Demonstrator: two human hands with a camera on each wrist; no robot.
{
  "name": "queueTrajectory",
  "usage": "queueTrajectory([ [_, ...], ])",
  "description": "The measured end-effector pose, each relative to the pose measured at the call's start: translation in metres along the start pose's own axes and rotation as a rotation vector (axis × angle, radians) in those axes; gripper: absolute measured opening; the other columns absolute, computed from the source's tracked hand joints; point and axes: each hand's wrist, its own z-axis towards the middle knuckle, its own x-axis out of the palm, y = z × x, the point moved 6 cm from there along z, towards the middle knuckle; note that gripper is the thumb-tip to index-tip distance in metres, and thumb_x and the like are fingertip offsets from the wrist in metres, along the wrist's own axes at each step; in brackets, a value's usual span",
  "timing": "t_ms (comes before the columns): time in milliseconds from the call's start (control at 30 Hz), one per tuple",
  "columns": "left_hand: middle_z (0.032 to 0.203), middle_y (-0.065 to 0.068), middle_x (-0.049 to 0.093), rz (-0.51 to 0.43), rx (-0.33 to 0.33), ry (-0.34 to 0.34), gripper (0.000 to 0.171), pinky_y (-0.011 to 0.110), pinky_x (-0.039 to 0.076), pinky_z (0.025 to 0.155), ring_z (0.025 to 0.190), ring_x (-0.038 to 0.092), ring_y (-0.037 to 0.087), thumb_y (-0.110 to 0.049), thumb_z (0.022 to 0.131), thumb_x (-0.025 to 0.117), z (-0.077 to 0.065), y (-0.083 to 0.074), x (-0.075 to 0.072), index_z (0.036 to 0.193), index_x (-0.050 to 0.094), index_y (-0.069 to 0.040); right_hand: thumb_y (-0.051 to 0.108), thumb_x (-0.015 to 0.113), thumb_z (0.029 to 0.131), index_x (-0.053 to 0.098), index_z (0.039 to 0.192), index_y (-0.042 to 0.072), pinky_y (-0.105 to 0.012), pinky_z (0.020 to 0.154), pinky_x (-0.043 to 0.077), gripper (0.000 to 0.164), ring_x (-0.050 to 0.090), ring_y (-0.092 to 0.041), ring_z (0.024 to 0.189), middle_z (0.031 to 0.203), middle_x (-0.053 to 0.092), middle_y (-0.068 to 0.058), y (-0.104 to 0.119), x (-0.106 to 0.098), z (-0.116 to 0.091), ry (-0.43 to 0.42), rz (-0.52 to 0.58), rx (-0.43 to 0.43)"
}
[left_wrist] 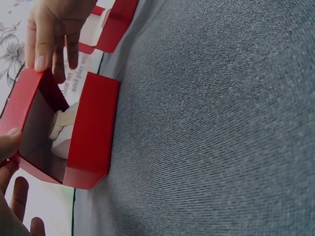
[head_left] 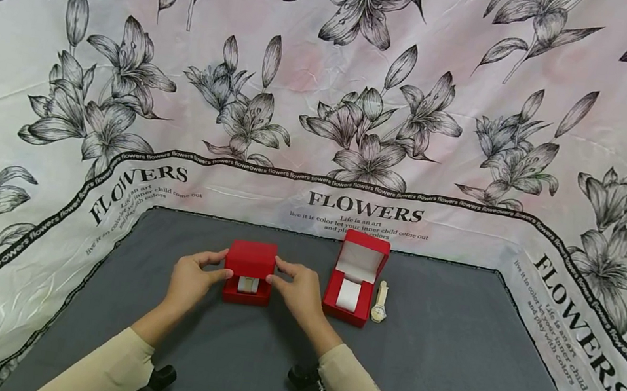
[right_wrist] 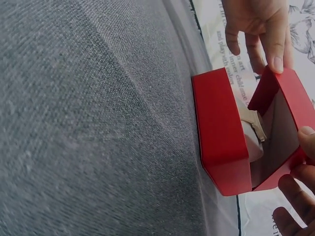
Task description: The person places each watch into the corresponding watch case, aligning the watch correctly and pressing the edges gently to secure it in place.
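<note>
A red watch box [head_left: 251,257] stands on the grey cloth with its lid tilted partly open. My left hand [head_left: 187,284] pinches the lid's left side between thumb and fingers. On the opposite side my right hand [head_left: 300,294] holds the lid in the same way. Inside, a cream-strapped watch [right_wrist: 254,121] is wrapped around a white cushion [left_wrist: 62,147]. To the right, a second red watch box [head_left: 359,311] stands wide open with a bare white cushion [head_left: 348,294] in it. Close beside that box lies a pale-strapped watch [head_left: 379,306].
Grey cloth [head_left: 446,358] covers the table. A white flower-printed sheet [head_left: 266,196] rises behind it and along both sides. Black wrist-worn gear [head_left: 163,378] shows below the left sleeve, and more black gear [head_left: 303,376] by the right one.
</note>
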Motion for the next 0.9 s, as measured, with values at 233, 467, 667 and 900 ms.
queueTrajectory([
  [233,0.126,0.009,0.073,-0.004,0.006,-0.026,0.048,0.051,0.048,0.105,0.125,0.062,0.027,-0.02,0.082,0.088,-0.001,0.004,0.002,0.127,0.074,-0.012,0.023,0.083,0.088,0.067,0.135,0.015,-0.041,0.092,0.057,0.051,0.069,-0.022,0.115,0.127,0.072,-0.006,0.0,0.003,-0.005,-0.02,-0.036,-0.002],
  [467,0.126,0.006,0.073,-0.042,-0.002,-0.044,0.046,0.05,0.046,0.104,0.121,0.062,0.025,-0.018,0.081,0.088,-0.003,0.013,0.005,0.125,0.075,-0.011,0.021,0.084,0.086,0.069,0.132,0.013,-0.04,0.09,0.058,0.049,0.07,-0.022,0.111,0.124,0.073,-0.005,-0.001,0.006,-0.009,-0.039,-0.055,-0.012],
  [667,0.124,0.005,0.073,-0.048,-0.001,-0.06,0.046,0.05,0.045,0.104,0.118,0.063,0.024,-0.017,0.08,0.089,-0.004,0.014,0.006,0.124,0.075,-0.011,0.021,0.084,0.086,0.07,0.131,0.014,-0.038,0.09,0.058,0.048,0.07,-0.02,0.111,0.124,0.073,-0.004,-0.001,0.005,-0.01,-0.057,-0.054,-0.015],
  [900,0.124,0.005,0.074,-0.056,-0.024,-0.059,0.046,0.043,0.044,0.102,0.115,0.062,0.023,-0.016,0.08,0.089,-0.006,0.014,0.006,0.123,0.076,-0.01,0.02,0.085,0.085,0.071,0.13,0.014,-0.038,0.088,0.058,0.048,0.071,-0.02,0.108,0.122,0.074,-0.004,0.0,0.005,-0.01,-0.057,-0.06,-0.01],
])
